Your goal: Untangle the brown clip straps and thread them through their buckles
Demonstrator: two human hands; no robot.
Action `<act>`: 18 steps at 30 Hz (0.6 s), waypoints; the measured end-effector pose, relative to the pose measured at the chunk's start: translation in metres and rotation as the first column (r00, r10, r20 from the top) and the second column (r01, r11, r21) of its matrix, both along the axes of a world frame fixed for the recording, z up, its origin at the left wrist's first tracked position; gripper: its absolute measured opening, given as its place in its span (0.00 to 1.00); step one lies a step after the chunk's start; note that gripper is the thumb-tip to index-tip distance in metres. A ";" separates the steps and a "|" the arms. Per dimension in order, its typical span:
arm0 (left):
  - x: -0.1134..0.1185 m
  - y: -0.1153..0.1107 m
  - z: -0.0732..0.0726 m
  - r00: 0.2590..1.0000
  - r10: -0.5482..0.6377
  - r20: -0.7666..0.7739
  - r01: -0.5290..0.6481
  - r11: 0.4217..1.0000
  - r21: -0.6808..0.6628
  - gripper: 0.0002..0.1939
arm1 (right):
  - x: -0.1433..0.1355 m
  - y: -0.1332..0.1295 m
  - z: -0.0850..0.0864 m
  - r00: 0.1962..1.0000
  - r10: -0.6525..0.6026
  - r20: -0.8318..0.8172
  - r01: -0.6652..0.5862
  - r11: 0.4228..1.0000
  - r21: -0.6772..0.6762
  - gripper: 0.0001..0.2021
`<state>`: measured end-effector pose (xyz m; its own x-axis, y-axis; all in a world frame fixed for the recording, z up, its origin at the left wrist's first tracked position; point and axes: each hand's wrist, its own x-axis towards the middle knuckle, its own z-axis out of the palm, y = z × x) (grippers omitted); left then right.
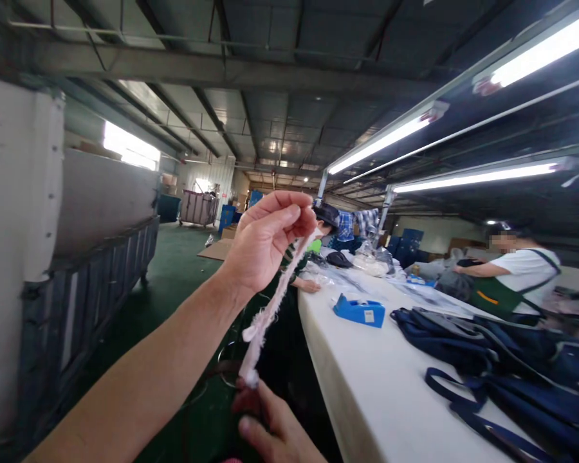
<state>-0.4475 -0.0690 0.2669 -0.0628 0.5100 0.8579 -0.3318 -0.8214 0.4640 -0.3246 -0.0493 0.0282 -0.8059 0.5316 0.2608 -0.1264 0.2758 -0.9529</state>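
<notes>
Frayed cord runs steeply upright between left hand and right hand

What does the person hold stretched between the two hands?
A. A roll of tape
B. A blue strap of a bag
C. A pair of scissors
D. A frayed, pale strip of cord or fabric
D: the left hand pinches the top end of a pale, frayed strip and the right hand holds its bottom end, while the blue bags lie untouched on the table.
</notes>
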 end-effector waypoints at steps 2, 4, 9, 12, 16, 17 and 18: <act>-0.006 0.006 0.000 0.986 0.086 -0.142 -0.090 0.996 -0.022 0.06 | 0.002 -0.006 -0.001 0.988 -0.130 0.086 0.132 0.991 -0.015 0.22; -0.023 0.013 -0.003 0.840 0.316 -0.441 -0.366 0.930 -0.031 0.08 | 0.022 -0.005 0.004 0.951 -0.244 0.189 0.242 0.970 0.032 0.13; -0.030 0.022 -0.044 -0.127 0.619 -0.775 -0.878 0.293 0.378 0.11 | 0.089 -0.003 0.030 0.790 -0.545 0.282 0.471 0.833 0.290 0.04; 0.017 0.013 -0.092 0.214 0.428 -0.878 -0.650 0.734 0.199 0.22 | 0.105 -0.015 0.048 0.736 -0.641 0.215 0.572 0.760 0.308 0.04; 0.069 -0.002 -0.166 0.441 -0.354 -0.824 -0.153 0.875 -0.458 0.24 | 0.131 -0.034 0.078 0.727 -0.673 0.140 0.614 0.728 0.305 0.01; 0.071 -0.001 -0.184 0.440 -0.386 -0.811 -0.156 0.857 -0.492 0.23 | 0.146 -0.038 0.085 0.698 -0.698 0.161 0.638 0.708 0.303 0.02; 0.069 0.003 -0.202 0.491 -0.299 -0.818 -0.200 0.875 -0.440 0.21 | 0.165 -0.041 0.093 0.654 -0.736 0.174 0.680 0.673 0.291 0.04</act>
